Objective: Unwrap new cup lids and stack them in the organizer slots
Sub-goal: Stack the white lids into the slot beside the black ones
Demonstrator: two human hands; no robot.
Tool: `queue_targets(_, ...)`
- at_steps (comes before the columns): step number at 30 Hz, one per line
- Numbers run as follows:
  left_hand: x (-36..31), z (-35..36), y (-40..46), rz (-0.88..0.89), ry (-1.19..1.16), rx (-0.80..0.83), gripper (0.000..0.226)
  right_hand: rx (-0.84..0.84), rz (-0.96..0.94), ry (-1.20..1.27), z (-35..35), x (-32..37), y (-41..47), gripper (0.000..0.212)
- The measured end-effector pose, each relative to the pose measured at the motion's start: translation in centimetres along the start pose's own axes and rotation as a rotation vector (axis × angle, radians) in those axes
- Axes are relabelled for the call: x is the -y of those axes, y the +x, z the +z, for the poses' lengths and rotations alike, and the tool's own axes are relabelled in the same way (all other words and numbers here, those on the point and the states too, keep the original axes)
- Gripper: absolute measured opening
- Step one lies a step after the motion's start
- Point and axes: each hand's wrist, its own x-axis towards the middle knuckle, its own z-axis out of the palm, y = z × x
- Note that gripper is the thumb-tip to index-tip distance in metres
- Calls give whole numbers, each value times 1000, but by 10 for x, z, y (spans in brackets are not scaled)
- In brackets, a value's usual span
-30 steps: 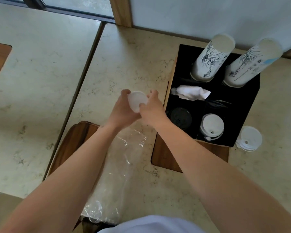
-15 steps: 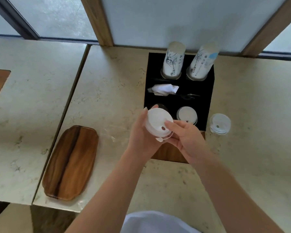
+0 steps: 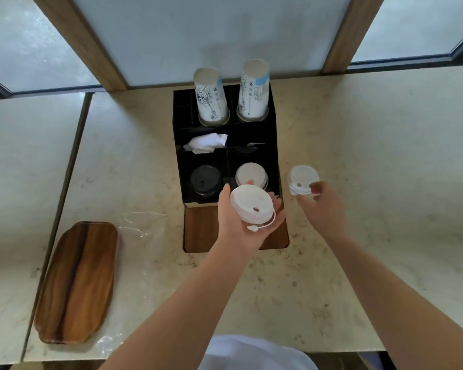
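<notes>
My left hand [image 3: 234,225] holds a stack of white cup lids [image 3: 251,205] in its upturned palm, fingers curled round the rim, just in front of the black organizer [image 3: 178,158]. A loose plug strap hangs from the stack. The organizer's front right slot contains white lids [image 3: 250,172]; the front left slot has black lids [image 3: 205,180]. To the right of the organizer, my right hand [image 3: 322,202] pinches the near edge of a second stack of white lids [image 3: 301,177] lying on the counter.
Two upside-down paper cup stacks [image 3: 211,97] [image 3: 254,92] stand in the organizer's back slots, with a white napkin [image 3: 207,142] in the middle row. A wooden tray [image 3: 78,284] lies at the left, and clear plastic wrap [image 3: 138,222] beside it. A wooden board [image 3: 198,231] sits under the organizer.
My right hand let go of the held stack and moved right to the lids on the counter. The left hand now carries the stack alone, nearer the organizer. The view rose.
</notes>
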Motion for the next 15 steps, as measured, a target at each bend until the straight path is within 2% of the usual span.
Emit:
queue_targets(3, 11, 1, 4, -48, -25, -5, 57, 48, -65, -266, 5, -20, 43, 84)
queue_targets(6, 16, 5, 6, -56, -19, 0, 55, 98, -104, -294, 15, -25, 65, 101)
queue_targets(9, 17, 7, 8, -52, -3, -6, 56, 102, -166, -323, 23, -25, 73, 104)
queue_targets(15, 17, -1, 7, -48, 25, -32, 64, 79, -167, -336, 29, -27, 80, 90)
